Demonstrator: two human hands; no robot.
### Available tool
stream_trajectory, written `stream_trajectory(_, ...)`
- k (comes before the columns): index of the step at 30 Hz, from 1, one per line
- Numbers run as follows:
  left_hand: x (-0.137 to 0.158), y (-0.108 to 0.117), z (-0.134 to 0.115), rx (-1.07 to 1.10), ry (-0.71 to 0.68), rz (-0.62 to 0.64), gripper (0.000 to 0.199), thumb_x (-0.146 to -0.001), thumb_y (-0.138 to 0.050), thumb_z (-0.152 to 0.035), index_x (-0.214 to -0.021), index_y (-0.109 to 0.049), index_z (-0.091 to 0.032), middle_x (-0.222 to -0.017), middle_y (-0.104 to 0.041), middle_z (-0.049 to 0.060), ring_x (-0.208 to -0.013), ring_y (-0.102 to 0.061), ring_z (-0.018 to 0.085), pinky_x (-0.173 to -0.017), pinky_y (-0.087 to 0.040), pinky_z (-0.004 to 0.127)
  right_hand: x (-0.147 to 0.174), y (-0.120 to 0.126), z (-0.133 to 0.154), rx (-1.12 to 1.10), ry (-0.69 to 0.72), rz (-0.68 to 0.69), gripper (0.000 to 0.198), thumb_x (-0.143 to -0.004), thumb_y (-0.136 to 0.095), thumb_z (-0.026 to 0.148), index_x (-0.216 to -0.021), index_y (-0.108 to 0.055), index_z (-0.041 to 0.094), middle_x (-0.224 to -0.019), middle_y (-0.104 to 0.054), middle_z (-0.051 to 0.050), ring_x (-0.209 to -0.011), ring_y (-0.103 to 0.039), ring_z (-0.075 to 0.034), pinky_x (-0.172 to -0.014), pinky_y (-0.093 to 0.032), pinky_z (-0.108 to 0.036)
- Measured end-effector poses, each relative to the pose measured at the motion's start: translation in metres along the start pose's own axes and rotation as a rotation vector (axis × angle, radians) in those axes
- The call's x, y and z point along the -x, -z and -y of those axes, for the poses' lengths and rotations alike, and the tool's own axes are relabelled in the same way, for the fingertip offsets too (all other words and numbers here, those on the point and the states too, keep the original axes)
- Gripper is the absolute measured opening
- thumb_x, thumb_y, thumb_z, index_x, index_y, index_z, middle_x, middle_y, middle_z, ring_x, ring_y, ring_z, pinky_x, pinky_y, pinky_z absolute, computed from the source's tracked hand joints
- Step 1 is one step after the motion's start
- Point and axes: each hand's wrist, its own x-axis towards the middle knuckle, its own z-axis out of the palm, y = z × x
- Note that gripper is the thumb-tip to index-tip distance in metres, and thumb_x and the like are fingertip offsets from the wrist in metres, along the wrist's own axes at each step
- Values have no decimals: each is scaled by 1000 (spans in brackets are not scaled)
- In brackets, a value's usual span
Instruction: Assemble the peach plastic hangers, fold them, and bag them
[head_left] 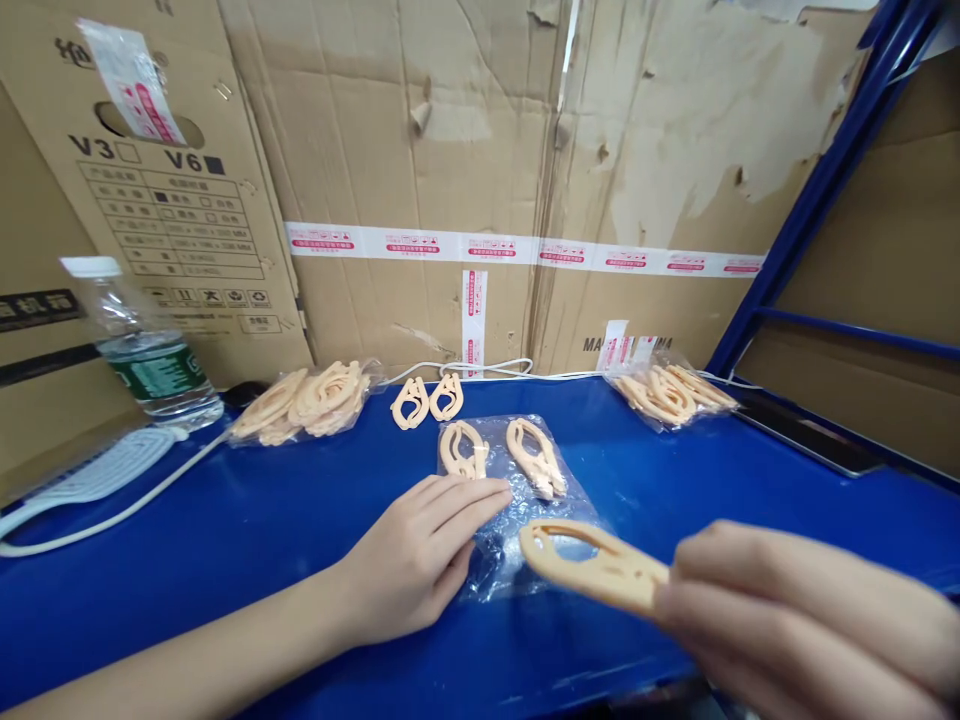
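Note:
My right hand (810,610) grips a beige folding clothes hanger (592,565), folded up, by one end; the hand is slightly blurred. The hanger is raised in front of a clear plastic bag (502,540) on the blue table. My left hand (424,550) lies over the bag's left side with its fingers stretched out, their tips at the lower end of a second folded hanger (463,448). A third folded hanger (536,458) rests at the bag's upper right. Whether these two are inside the bag or on it, I cannot tell.
Two small beige pieces (427,400) lie behind the bag. Filled bags stand at left (307,400) and right (667,390). A water bottle (150,360), a white fan-shaped object (105,465), a white cable (480,372) and a dark phone-like slab (806,437) surround the area. Cardboard (420,150) walls the back.

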Motion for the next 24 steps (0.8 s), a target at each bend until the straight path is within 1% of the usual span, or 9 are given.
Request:
stream_trajectory(2, -1, 1, -1, -11, 6, 1, 48, -87, -44, -4, -135, -47, -11, -131, -58, 16, -119, -56, 25, -96, -50, 43, -1, -15, 9, 80, 58, 36, 22, -83, -53, 22, -91, -69, 34, -75, -68, 0, -58, -60, -21, -42, -49, -37)
stream_trajectory(4, -1, 1, -2, -23, -1, 0, 49, -87, -44, -3, -136, -45, -11, -133, -57, 16, -121, -54, 25, -98, -49, 43, -9, -32, 10, 157, 111, 58, 20, -83, -51, 18, -76, -66, 29, -66, -63, -2, -52, -53, -18, -41, -45, -34)
stream_trajectory(6, 0, 1, -3, -38, -6, 3, 51, -87, -44, -3, -138, -44, -11, -135, -56, 15, -123, -52, 25, -99, -48, 42, -19, -48, 4, 244, 151, 141, 21, -84, -50, 16, -68, -62, 23, -63, -59, -4, -51, -49, -17, -43, -43, -32)
stream_trajectory(8, 1, 1, -2, -51, -18, 8, 52, -87, -44, -3, -139, -42, -11, -136, -55, 15, -124, -51, 25, -100, -47, 42, -27, -64, -5, 375, 150, 170, 21, -84, -48, 11, -68, -59, 20, -62, -56, -5, -52, -49, -17, -45, -41, -32)
stream_trajectory(12, 2, 0, 0, -39, -46, 37, 55, -86, -45, -2, -140, -41, -10, -137, -54, 15, -124, -50, 24, -101, -46, 41, -33, -86, -23, 542, 122, 175, 20, -84, -46, 6, -78, -61, 17, -77, -63, -9, -61, -52, -19, -48, -41, -30)
stream_trajectory(15, 2, 0, 1, -14, -45, 62, 55, -86, -45, -2, -140, -41, -10, -138, -53, 14, -124, -50, 24, -101, -45, 40, -33, -92, -30, 587, 141, 171, 19, -83, -47, 5, -80, -63, 15, -76, -62, -9, -66, -52, -20, -49, -40, -29)
stream_trajectory(20, 2, 1, 0, -8, -48, 84, 52, -85, -44, -2, -136, -46, -10, -136, -56, 13, -121, -52, 25, -100, -46, 42, -34, -89, -35, 575, 118, 179, 18, -80, -51, 2, -71, -59, 15, -75, -58, -9, -71, -52, -20, -48, -37, -27)
stream_trajectory(22, 1, 2, 0, 12, -51, 105, 50, -84, -45, -2, -133, -49, -11, -134, -58, 12, -117, -54, 26, -98, -47, 43, -35, -86, -38, 517, 66, 238, 12, -80, -56, 4, -77, -59, 16, -82, -59, -8, -76, -53, -20, -49, -38, -26)
stream_trajectory(24, 0, 3, 0, 36, -54, 115, 48, -84, -45, -2, -131, -51, -12, -131, -60, 11, -112, -56, 25, -95, -48, 43, -38, -81, -45, 384, -42, 331, 11, -79, -66, 13, -84, -57, 17, -90, -59, -8, -79, -54, -19, -51, -40, -25)
